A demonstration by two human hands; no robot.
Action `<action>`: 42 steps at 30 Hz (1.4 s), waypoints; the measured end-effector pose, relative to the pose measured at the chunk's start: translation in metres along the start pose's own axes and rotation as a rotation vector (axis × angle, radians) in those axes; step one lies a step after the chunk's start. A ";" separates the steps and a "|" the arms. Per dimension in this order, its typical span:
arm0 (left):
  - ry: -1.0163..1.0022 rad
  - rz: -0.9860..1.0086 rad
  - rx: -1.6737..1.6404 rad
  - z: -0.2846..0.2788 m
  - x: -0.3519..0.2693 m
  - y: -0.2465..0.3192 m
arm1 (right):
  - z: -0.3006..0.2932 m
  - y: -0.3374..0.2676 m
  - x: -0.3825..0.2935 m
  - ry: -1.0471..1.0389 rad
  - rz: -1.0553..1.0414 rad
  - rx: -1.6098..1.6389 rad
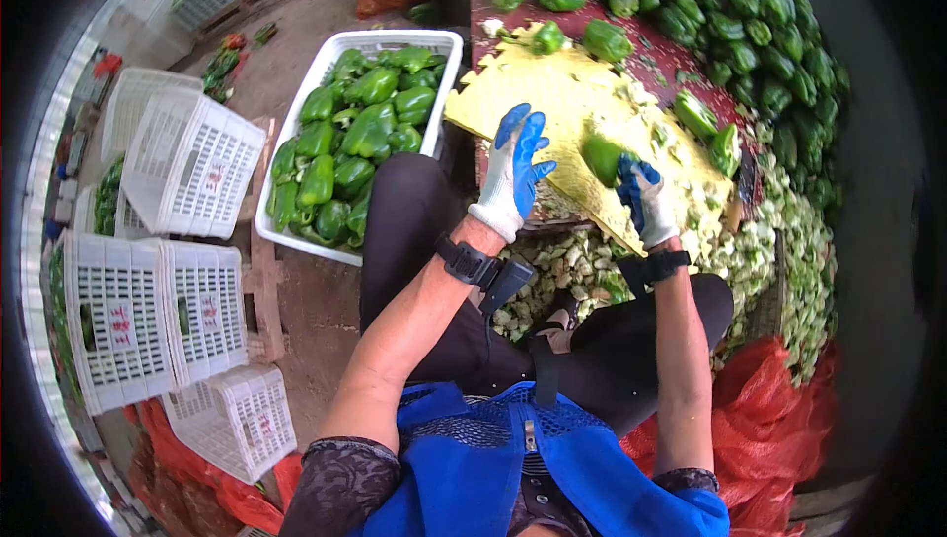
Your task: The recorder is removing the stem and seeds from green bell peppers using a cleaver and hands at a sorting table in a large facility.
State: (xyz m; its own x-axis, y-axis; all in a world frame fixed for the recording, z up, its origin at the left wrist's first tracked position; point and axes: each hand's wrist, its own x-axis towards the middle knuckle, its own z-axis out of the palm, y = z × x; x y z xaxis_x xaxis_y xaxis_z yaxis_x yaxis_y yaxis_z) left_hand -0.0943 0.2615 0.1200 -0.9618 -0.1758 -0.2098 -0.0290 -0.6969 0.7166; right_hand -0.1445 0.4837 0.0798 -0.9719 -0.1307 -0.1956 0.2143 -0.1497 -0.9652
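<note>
My left hand (518,167), in a white glove with a blue coated palm, is raised over the near edge of a yellow foam mat (503,86), its fingers apart and holding nothing. My right hand (645,197), gloved alike, has its fingers curled at the lower right of a blurred green bell pepper (603,160) and appears to grip it. Cut green pepper pieces (695,115) lie towards the mat's right side, among pale scraps. A whole bell pepper (607,40) rests at the mat's far edge. A dark blade-like tool (747,173) lies at the right.
A white plastic crate (265,197) full of green peppers stands at my left. Many peppers (740,19) are heaped beyond the mat. Trimmed scraps (584,263) lie below the mat and at right. Stacked crates (200,167) stand far left; red mesh sacks (769,419) lie lower right.
</note>
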 end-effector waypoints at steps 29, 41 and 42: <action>0.547 0.695 1.524 -0.267 0.025 0.192 | 0.350 0.053 0.121 -0.693 -0.007 -0.122; 0.495 0.332 2.274 -0.292 0.067 0.165 | -0.061 -0.112 0.195 0.346 -0.416 -0.344; 0.499 0.281 2.269 -0.289 0.078 0.162 | -0.108 -0.122 0.200 0.481 -0.458 -0.506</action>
State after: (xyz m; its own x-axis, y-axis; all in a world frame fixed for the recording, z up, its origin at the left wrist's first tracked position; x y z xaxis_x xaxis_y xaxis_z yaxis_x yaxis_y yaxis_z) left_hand -0.0957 -0.0664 0.0276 -0.8888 -0.4315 0.1542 -0.4377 0.8991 -0.0069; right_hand -0.3755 0.5818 0.1393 -0.9123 0.2862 0.2929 -0.1697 0.3867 -0.9064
